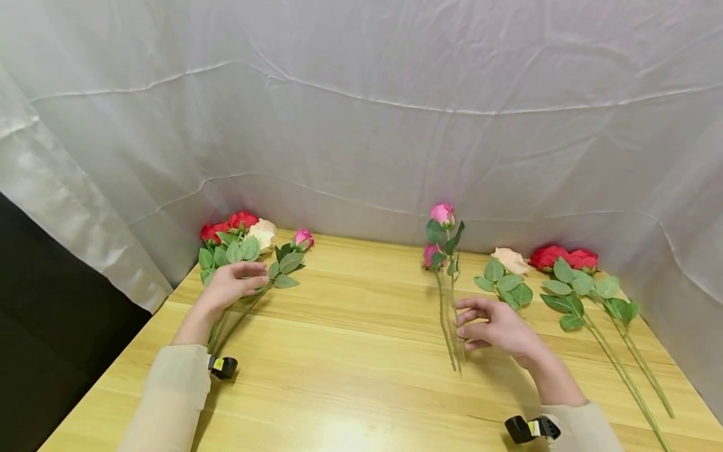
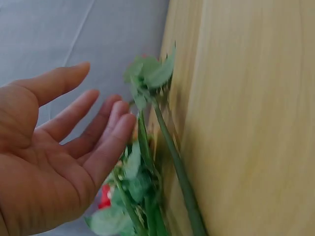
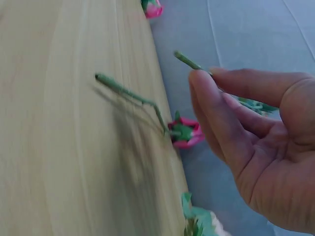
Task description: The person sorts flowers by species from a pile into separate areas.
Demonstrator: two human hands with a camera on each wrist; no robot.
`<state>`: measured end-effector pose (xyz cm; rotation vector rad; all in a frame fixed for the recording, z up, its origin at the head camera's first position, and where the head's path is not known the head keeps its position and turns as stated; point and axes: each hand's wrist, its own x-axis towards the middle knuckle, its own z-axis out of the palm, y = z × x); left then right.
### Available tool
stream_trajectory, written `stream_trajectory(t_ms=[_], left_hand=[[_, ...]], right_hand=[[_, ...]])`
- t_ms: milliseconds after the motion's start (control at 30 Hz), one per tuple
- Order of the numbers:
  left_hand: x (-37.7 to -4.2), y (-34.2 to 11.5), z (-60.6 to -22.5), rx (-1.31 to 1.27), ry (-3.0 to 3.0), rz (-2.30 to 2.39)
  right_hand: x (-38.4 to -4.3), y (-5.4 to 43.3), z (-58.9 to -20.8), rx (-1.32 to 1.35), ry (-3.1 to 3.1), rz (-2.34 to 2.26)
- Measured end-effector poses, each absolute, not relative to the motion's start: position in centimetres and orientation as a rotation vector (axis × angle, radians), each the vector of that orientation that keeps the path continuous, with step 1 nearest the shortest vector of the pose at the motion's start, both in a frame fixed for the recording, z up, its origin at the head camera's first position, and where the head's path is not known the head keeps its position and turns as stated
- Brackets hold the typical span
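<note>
My right hand [image 1: 499, 329] pinches the stem of a pink rose [image 1: 442, 215] between thumb and fingertips. In the right wrist view the cut end of that stem [image 3: 187, 60] sticks out past the fingers. Beside it, a second pink rose [image 1: 432, 257] lies on the table, its stem [image 3: 123, 90] pointing toward me. At the left my left hand [image 1: 234, 285] hovers over a bunch of roses with nothing in its grasp, fingers loosely extended. Closest to it are the leaves [image 1: 289, 263] of another pink rose [image 1: 303, 239]. Its stem [image 2: 177, 167] shows in the left wrist view.
In the left bunch are red roses [image 1: 243, 220] and a cream rose [image 1: 262, 234]. Right of my right hand lie another cream rose [image 1: 511, 260] and two red roses [image 1: 582, 259] with long stems. A grey-white curtain [image 1: 361, 125] hangs behind the wooden table [image 1: 339, 351].
</note>
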<state>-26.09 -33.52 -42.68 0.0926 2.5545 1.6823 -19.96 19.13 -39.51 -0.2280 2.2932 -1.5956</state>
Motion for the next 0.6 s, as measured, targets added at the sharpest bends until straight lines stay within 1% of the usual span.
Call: stream_trajectory(t_ms=[300, 600], left_hand=[[-25.9, -35.0, -43.4, 0.008, 2.562, 1.542], [-25.6, -35.1, -43.6, 0.094, 2.588, 1.447]], right_hand=[[-20.3, 20.7, -40.5, -0.217, 2.222, -1.561], [-20.4, 21.1, -41.1, -0.212, 2.180, -1.555]])
